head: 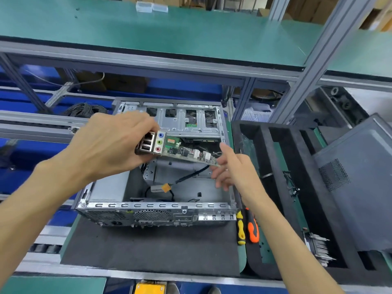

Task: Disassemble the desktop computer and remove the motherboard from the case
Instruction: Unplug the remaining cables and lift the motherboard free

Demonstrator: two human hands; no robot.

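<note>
The open desktop case (161, 205) lies on a dark mat in the middle of the bench. The green motherboard (186, 152) is lifted above the case floor, tilted, its rear ports facing me. My left hand (110, 143) grips its port end from above. My right hand (231, 168) is at the board's right corner with fingers spread and loosely bent; the fingertips touch the board's edge from below. Loose black cables with an orange connector (166, 187) lie on the case floor under the board.
A yellow-handled screwdriver (240, 230) and an orange-handled one (253, 229) lie right of the case. A black foam tray (275, 162) with slots stands to the right, holding a heatsink (318, 249). The grey side panel (358, 183) leans further right. A green shelf (169, 32) spans overhead.
</note>
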